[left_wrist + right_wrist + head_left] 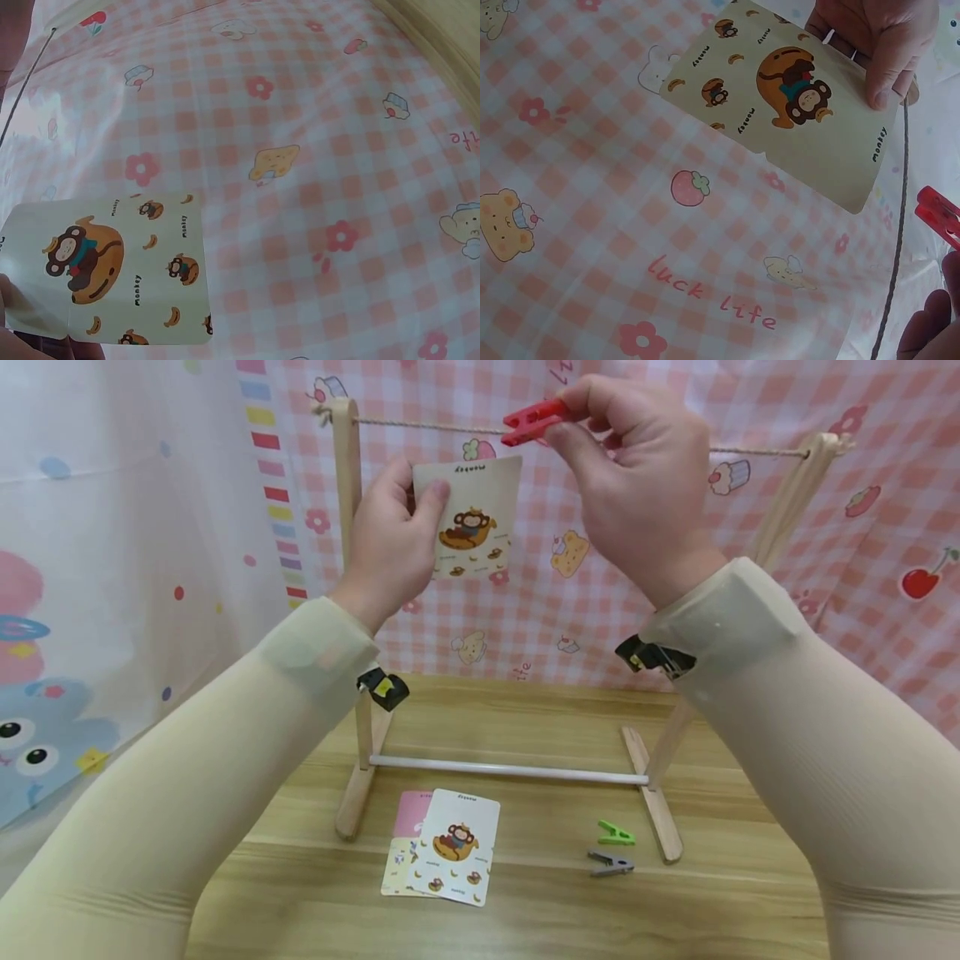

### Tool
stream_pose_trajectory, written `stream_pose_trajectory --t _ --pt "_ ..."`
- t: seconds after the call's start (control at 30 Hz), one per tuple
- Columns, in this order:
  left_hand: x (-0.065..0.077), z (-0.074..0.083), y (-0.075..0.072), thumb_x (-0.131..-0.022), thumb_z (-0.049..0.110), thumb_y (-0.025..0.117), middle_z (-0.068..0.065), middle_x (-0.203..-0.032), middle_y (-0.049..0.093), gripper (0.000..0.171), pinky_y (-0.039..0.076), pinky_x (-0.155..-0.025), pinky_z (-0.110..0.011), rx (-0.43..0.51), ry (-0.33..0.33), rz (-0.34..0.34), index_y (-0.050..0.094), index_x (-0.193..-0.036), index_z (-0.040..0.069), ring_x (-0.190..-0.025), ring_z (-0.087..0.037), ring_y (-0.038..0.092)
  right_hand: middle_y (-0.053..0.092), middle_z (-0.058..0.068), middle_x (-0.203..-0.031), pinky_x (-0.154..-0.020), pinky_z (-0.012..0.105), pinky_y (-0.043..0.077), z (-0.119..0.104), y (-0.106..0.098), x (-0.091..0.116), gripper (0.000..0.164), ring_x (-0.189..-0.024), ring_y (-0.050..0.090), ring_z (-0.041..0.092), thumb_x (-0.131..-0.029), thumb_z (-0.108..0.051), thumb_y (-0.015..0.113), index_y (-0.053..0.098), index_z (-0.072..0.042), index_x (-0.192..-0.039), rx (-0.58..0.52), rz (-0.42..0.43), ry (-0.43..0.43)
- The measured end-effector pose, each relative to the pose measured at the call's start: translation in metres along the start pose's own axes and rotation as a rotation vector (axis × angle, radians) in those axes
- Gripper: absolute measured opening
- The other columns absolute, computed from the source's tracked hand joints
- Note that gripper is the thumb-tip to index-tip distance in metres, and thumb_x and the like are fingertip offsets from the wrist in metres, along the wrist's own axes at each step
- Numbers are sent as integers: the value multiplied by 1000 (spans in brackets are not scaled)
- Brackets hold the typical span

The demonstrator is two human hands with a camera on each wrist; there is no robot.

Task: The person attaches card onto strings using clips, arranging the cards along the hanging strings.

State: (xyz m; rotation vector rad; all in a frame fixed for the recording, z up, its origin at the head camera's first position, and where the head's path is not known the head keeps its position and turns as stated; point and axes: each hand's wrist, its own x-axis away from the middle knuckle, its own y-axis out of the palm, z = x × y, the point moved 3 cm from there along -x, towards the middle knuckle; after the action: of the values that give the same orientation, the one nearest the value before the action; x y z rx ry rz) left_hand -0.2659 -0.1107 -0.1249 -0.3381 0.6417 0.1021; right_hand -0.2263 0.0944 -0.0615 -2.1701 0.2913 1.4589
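A monkey card (487, 502) is pinched at its left edge between the thumb and fingers of my left hand (397, 535), its top just below the rope (435, 428). In the right wrist view the same card (810, 142) shows its whole printed face. My right hand (637, 468) pinches a red clothespin (534, 422) by its rear end, level with the rope and right of the card. The right wrist view catches the clothespin (939, 214) at its right edge. Whether the clothespin touches the rope is unclear.
The rope runs between two wooden posts (347, 485) joined low down by a white rod (510, 769). On the wooden table (555, 893) lie another monkey card (453, 852) over a pink-and-yellow card (408, 822), a green clothespin (617, 833) and a grey clothespin (611, 862). A pink checked cloth (525, 627) hangs behind.
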Motion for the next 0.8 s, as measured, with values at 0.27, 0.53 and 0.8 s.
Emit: stream_pose_trajectory --t 0.27,0.53,0.8 --pt "-4 2 -1 -113 24 48 -7 -128 70 25 59 -101 -29 -1 -9 21 57 -129 8 -115 -15 71 82 2 -104 -69 18 36 2 7 -5 16 -87 58 0 -100 -19 74 82 -5 -102 9 -27 -32" --pt "-5 6 -2 -113 25 49 -6 -128 69 24 58 -103 -29 -7 -5 35 56 -127 7 -116 -15 70 81 2 -101 -78 15 42 9 14 -9 18 -89 55 -2 -101 -22 72 82 -7 -102 46 -53 -130" --pt "-6 8 -2 -113 25 49 -7 -129 69 23 58 -105 -31 -13 -17 40 55 -125 7 -118 -15 70 80 1 -105 -87 12 48 10 20 -9 19 -105 60 1 -102 -23 70 82 -8 -103 86 -91 -135"
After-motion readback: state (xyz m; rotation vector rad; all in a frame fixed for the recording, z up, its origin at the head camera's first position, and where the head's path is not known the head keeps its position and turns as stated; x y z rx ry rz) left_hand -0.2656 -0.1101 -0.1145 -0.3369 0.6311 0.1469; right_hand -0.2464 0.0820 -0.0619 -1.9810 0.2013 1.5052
